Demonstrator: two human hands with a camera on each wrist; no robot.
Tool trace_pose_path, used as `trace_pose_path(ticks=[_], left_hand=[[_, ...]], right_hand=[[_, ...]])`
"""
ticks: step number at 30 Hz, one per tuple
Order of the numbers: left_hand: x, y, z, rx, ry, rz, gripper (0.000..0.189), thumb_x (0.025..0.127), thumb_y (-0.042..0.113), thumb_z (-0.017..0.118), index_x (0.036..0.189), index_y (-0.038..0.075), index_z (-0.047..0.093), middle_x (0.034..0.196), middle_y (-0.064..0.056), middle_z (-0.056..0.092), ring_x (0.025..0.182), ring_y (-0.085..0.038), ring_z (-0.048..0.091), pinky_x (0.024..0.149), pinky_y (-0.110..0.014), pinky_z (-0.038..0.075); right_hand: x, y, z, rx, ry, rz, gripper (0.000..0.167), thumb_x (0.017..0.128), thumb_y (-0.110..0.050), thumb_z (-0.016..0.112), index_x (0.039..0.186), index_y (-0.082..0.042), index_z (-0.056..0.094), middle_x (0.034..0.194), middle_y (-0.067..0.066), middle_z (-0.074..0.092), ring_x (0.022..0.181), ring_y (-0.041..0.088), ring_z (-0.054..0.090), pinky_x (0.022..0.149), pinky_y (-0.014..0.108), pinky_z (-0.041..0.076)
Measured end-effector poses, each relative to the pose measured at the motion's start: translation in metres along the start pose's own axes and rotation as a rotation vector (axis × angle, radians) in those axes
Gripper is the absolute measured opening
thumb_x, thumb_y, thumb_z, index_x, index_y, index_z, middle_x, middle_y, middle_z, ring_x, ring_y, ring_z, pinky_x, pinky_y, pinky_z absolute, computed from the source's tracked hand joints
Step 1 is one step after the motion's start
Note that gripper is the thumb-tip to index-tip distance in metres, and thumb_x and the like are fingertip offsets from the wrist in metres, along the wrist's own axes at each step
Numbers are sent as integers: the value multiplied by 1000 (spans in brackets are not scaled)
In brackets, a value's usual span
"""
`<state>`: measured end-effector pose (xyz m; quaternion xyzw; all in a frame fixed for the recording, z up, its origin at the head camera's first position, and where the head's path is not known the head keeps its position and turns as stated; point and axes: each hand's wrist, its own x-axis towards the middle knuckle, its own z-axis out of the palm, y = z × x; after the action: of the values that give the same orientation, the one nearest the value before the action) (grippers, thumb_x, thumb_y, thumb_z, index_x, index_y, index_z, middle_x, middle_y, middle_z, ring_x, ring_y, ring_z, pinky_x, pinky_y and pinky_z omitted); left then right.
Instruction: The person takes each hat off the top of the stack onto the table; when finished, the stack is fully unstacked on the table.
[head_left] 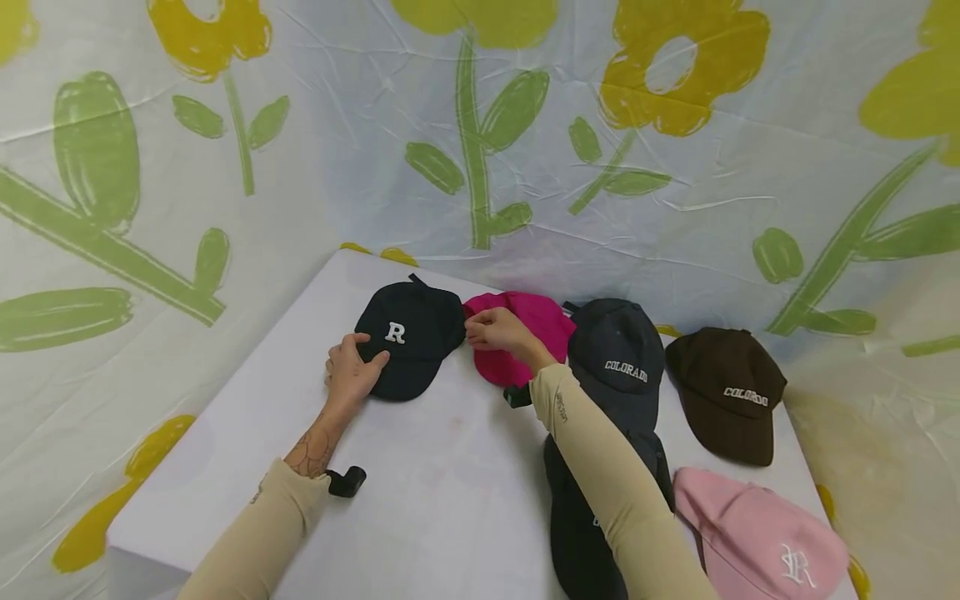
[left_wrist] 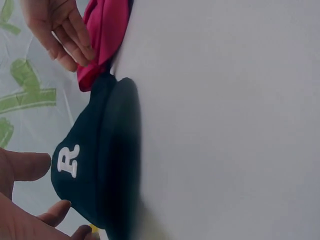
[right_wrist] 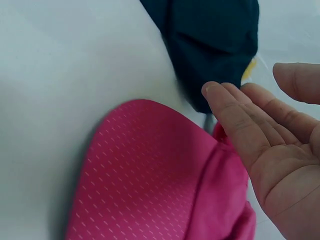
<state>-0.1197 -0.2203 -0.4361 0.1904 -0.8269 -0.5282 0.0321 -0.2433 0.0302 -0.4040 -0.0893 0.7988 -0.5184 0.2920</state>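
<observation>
A dark cap [head_left: 408,321] with a white letter R lies at the back left of the table, its brim toward me. My left hand [head_left: 352,367] is at its left side, thumb and fingers spread apart against the crown; in the left wrist view the fingertips [left_wrist: 60,210] meet the crown's edge. My right hand [head_left: 502,333] is over the gap between the dark cap and a magenta cap [head_left: 551,321]. Its fingers [right_wrist: 235,115] are nearly straight and hold nothing. In the right wrist view the magenta cap's brim underside shows small pale dashes.
A charcoal Colorado cap [head_left: 615,342] stands right of the magenta one, with another dark cap [head_left: 577,517] in front, partly behind my right sleeve. Farther right are a brown cap [head_left: 720,383] and a pink cap [head_left: 772,533]. Flower-patterned fabric [head_left: 360,150] hangs behind the white table [head_left: 442,500].
</observation>
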Motion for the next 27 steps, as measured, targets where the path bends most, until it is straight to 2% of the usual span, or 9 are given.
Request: trace_pose_path(ticks=[5, 13, 18, 22, 27], left_hand=[[1, -6, 2, 36, 4, -30, 59, 96, 24, 66, 143, 2, 40, 151, -34, 26, 140, -48, 22, 109, -66, 14], [7, -9, 5, 56, 21, -12, 60, 95, 25, 65, 144, 3, 38, 148, -32, 35, 137, -49, 27, 108, -64, 15], [12, -11, 6, 64, 31, -6, 60, 96, 24, 65, 144, 3, 37, 148, -32, 35, 137, -48, 26, 109, -63, 15], [16, -14, 6, 80, 44, -11, 59, 96, 25, 65, 143, 3, 37, 149, -31, 35, 139, -49, 25, 111, -64, 15], [18, -12, 6, 89, 28, -13, 61, 95, 26, 66, 143, 2, 37, 150, -31, 35, 141, -50, 24, 111, -65, 15]], right_hand=[[7, 7, 11, -7, 15, 27, 37, 103, -15, 58, 133, 7, 57, 125, 22, 63, 119, 37, 64, 100, 40, 54], [13, 16, 21, -18, 40, 36, 37, 102, -15, 59, 132, 6, 56, 124, 24, 64, 114, 38, 66, 99, 38, 54], [13, 16, 22, 48, 60, 41, 38, 102, -14, 59, 134, 6, 53, 129, 25, 62, 116, 38, 66, 100, 40, 53], [14, 17, 23, 103, 41, 47, 40, 103, -14, 57, 137, 6, 50, 136, 26, 57, 122, 39, 63, 102, 40, 52], [13, 18, 25, 144, 57, 62, 41, 103, -14, 56, 138, 7, 50, 141, 25, 55, 125, 39, 61, 105, 43, 50]])
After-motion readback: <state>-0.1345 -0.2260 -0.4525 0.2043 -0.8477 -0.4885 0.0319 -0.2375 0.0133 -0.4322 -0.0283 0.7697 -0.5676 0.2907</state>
